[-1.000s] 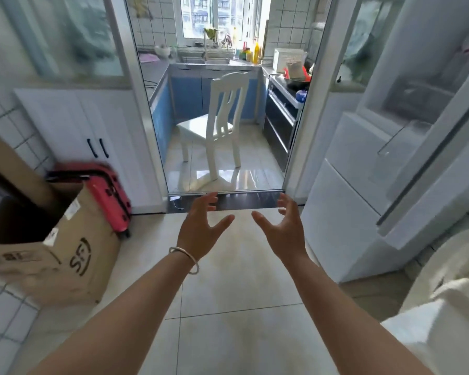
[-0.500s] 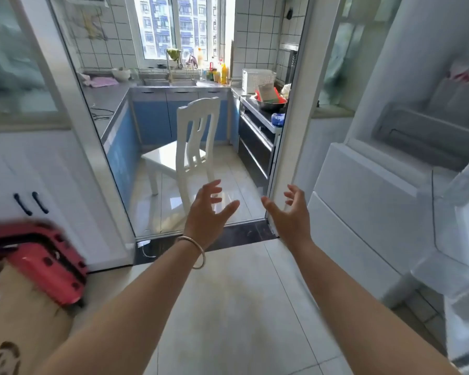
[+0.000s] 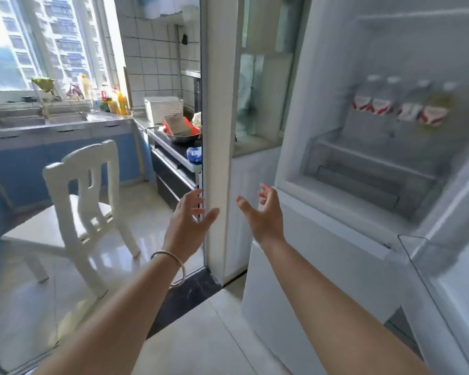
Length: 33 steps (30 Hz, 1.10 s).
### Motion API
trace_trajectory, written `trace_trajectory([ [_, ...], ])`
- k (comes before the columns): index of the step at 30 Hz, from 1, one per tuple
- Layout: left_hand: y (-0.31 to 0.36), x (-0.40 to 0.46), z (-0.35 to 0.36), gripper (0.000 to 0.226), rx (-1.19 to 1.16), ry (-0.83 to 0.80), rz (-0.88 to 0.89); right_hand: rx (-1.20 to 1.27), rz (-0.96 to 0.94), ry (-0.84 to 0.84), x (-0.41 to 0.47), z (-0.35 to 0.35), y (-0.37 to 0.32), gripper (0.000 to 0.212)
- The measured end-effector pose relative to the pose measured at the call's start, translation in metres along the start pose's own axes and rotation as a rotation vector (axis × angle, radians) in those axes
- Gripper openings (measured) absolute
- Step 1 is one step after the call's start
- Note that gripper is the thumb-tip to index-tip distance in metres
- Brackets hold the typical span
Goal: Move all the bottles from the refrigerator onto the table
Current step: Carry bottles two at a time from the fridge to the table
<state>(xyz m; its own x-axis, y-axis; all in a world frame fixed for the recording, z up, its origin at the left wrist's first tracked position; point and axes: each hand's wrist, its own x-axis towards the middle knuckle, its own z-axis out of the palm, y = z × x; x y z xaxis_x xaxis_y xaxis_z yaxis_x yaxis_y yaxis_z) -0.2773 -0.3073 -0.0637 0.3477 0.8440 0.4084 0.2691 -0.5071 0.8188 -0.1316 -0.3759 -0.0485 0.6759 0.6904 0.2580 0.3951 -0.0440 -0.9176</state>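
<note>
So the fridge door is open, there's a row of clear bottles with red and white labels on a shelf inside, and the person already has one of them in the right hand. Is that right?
Not quite. The head view shows the right hand holding nothing, its fingers spread in the air; the left hand is empty too. The rest holds: the white refrigerator is open, and the clear bottles with red and white labels stand in a row on a shelf inside.

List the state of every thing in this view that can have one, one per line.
refrigerator: door open, interior showing
bottles: four standing upright in a row on a shelf inside, blurred
refrigerator door: swung out at right
left hand: open, fingers spread, holding nothing
right hand: open, holding nothing, short of the shelf
white chair: upright, unoccupied
</note>
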Motion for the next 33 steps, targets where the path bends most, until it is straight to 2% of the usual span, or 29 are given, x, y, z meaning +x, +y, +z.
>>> trace_trajectory([
  [4, 0.001, 0.087, 0.069, 0.055, -0.124, -0.163, 0.055, -0.030, 0.018, 0.175, 0.075, -0.011, 0.018, 0.066],
  [9, 0.021, 0.186, 0.150, 0.049, -0.195, -0.428, 0.222, -0.107, 0.110, 0.413, 0.161, -0.045, 0.039, 0.065],
  [13, 0.046, 0.243, 0.213, 0.046, -0.298, -0.535, 0.295, -0.137, 0.143, 0.571, 0.208, -0.082, 0.052, 0.062],
  [17, 0.073, 0.273, 0.276, 0.044, -0.405, -0.616, 0.292, -0.199, 0.155, 0.704, 0.246, -0.120, 0.068, 0.062],
  [24, 0.121, 0.320, 0.381, 0.045, -0.523, -0.724, 0.261, -0.266, 0.120, 0.771, 0.332, -0.193, 0.093, 0.064],
  [29, 0.161, 0.360, 0.449, 0.041, -0.687, -0.652, 0.046, -0.225, 0.088, 0.719, 0.404, -0.229, 0.108, 0.066],
  [33, 0.179, 0.396, 0.485, 0.047, -0.656, -0.634, 0.086, -0.201, 0.106, 0.673, 0.452, -0.250, 0.116, 0.074],
])
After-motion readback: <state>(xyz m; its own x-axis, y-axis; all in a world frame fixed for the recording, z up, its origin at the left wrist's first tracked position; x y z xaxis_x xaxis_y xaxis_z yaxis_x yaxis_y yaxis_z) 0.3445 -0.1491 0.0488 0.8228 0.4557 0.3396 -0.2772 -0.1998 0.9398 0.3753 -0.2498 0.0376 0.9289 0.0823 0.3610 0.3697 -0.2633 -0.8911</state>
